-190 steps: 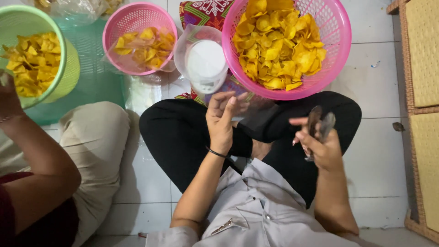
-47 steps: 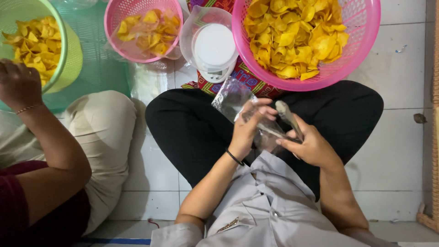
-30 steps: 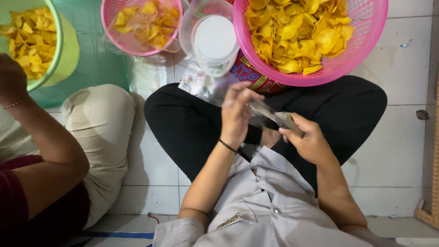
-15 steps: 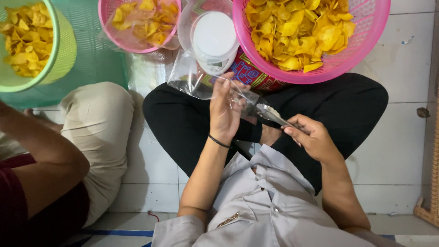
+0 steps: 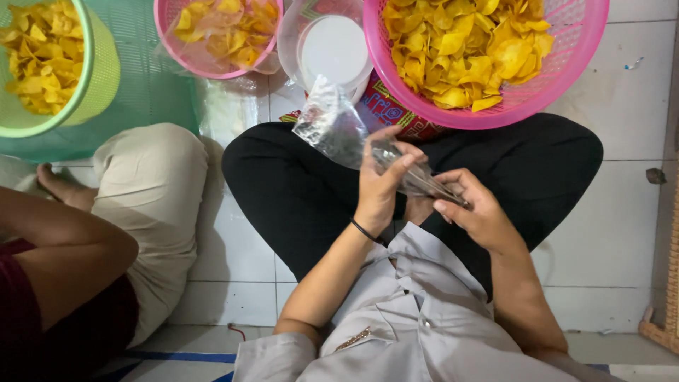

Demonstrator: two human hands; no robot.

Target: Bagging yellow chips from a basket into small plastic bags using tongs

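Both hands are gripping a clear plastic bag over the lap — the left hand is pinching its near end with fingers closed on the film, and the right hand is curling its fingers around the same end. The bag's far end is sticking up toward a white-lidded tub. Just beyond, a big pink basket is holding yellow chips on the tiled floor.
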